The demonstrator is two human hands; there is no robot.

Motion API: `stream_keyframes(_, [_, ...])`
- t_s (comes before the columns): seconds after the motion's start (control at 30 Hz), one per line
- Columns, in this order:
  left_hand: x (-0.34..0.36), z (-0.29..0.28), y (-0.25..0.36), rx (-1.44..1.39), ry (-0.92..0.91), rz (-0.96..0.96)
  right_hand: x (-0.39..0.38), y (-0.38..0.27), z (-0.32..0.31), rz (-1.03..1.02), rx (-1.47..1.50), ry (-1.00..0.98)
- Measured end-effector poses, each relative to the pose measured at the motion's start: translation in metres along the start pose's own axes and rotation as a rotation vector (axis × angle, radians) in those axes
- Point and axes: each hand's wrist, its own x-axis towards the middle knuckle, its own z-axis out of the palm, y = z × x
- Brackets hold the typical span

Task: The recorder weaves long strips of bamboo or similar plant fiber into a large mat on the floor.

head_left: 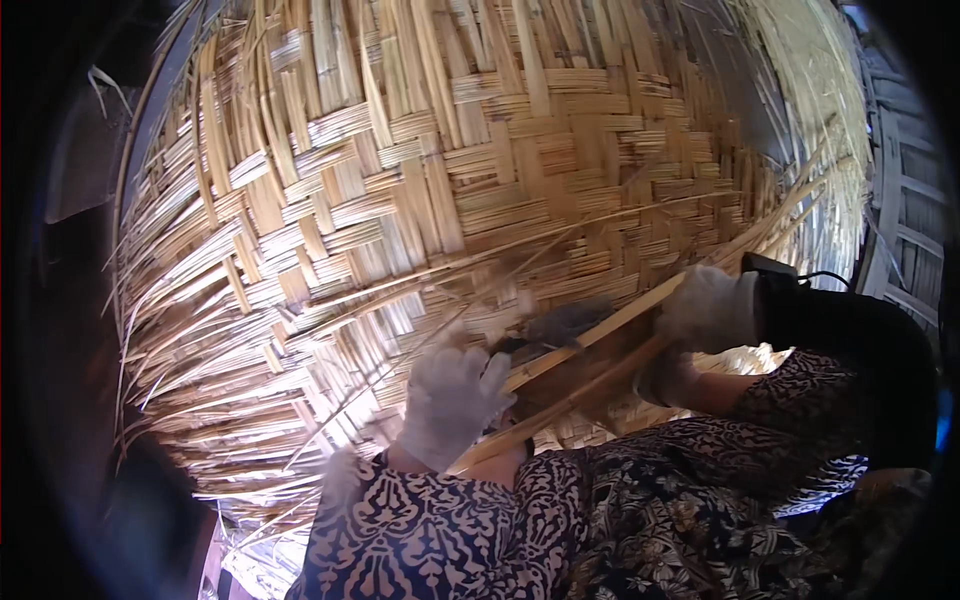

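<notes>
While both gloved hands work at its lower edge, a large woven bamboo mat (440,190) fills most of the view, its flat pale strips plaited in a broad herringbone pattern and bowed by the lens.

Left hand (450,400): white glove, fingers spread and blurred, grip released; it lies against the weave, just beside the near end of a long bamboo strip (590,335). Whether a fingertip pinches a thin sliver cannot be told.

Right hand (705,310): white glove, grip clenched on the far end of the same bamboo strip, which runs from that grip down and leftward toward the left hand. A black wrist strap (770,270) sits just behind the glove.

Second bamboo strip (560,410): parallel to the first and just below it, passing under the right grip and ending near the left wrist.

Loose thin slivers (340,410): fanning out from the mat edge, left of the left grip.

Patterned sleeves (450,530): dark with white print, covering both forearms below the grips.

Slatted structure (900,210): beyond the mat, well right of the right grip.
</notes>
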Motion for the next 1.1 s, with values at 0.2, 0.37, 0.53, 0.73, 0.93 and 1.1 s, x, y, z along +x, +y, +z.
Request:
stream_keyframes(0.2, [0.021, -0.010, -0.002, -0.169, -0.494, -0.126, 0.010, -0.007, 0.010, 0.392, 0.412, 0.509])
stream_keyframes(0.37, [0.002, 0.000, -0.005, -0.846, -0.125, -0.323, 0.009, 0.017, 0.022, 0.277, 0.312, 0.233])
stream_keyframes(0.53, [-0.002, -0.010, -0.017, -0.705, -0.092, -0.355, -0.007, 0.015, 0.020, 0.095, -0.062, 0.114])
stream_keyframes(0.73, [0.002, -0.013, -0.032, -0.260, -0.182, -0.269, -0.017, 0.010, 0.001, 0.377, 0.145, 0.263])
stream_keyframes(0.93, [-0.040, -0.065, -0.071, 0.107, 0.456, -0.181, 0.034, -0.003, 0.001, 0.063, 0.299, 0.975])
stream_keyframes(1.1, [-0.091, -0.097, -0.098, 0.203, 0.867, -0.617, 0.073, -0.015, -0.019, 0.016, 0.505, 0.935])
